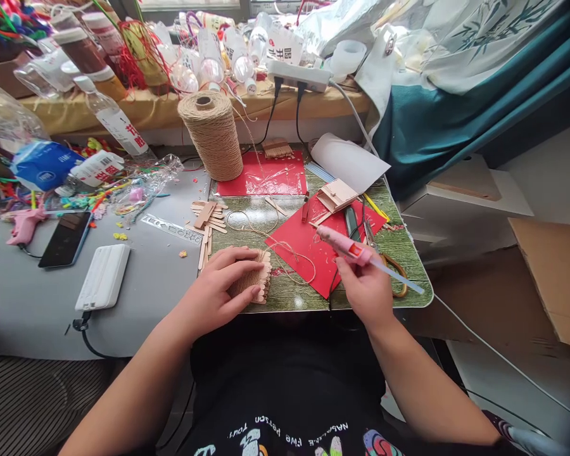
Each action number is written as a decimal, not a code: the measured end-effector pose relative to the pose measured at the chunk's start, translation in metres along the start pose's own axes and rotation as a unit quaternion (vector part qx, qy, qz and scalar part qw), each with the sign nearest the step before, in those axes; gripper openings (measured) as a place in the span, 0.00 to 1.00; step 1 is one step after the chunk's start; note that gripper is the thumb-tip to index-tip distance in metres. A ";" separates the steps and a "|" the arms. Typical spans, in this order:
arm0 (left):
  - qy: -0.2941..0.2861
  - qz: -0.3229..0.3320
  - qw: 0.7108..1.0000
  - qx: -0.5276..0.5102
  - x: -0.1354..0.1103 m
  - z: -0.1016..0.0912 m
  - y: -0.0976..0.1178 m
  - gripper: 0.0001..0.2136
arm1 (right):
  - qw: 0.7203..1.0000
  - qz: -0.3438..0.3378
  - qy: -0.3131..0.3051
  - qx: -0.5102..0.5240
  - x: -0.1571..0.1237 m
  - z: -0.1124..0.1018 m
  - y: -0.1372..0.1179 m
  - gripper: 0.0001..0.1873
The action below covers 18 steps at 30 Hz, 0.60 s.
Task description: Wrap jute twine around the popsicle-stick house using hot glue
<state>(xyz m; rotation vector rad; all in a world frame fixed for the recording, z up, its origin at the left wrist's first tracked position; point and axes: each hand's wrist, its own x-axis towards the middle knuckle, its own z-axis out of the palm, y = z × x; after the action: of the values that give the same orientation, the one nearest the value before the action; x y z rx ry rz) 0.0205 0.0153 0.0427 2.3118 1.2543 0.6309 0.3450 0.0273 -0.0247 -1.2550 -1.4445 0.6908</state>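
Note:
My left hand [221,288] lies with fingers curved over a small panel of glued wooden sticks wrapped with twine [256,278] at the near edge of the green mat [289,297]. My right hand [363,288] grips a pink hot glue gun [346,246], its nozzle pointing left and a clear glue stick jutting out to the right. A thin strand of twine [285,247] loops from the panel across a red paper sheet [313,250]. Loose wooden sticks [208,218] lie just beyond the left hand.
A large cone of jute twine [213,134] stands at the back beside another red sheet [262,176]. A small wooden stick piece [336,195], white paper [349,161], scissors [394,269], a power bank [103,276], phone [66,238], second pink glue gun [25,225] and power strip [298,74] surround the mat.

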 end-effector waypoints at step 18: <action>0.002 0.003 1.000 -0.002 0.000 0.002 -0.006 0.17 | 0.973 0.025 -0.082 -0.212 0.033 0.013 0.045 0.17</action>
<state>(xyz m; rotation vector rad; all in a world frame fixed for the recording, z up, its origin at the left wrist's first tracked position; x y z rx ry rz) 0.0177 0.0177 0.0383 2.3142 1.2475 0.6404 0.3509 0.0740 -0.0576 -1.5945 -1.7647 0.5423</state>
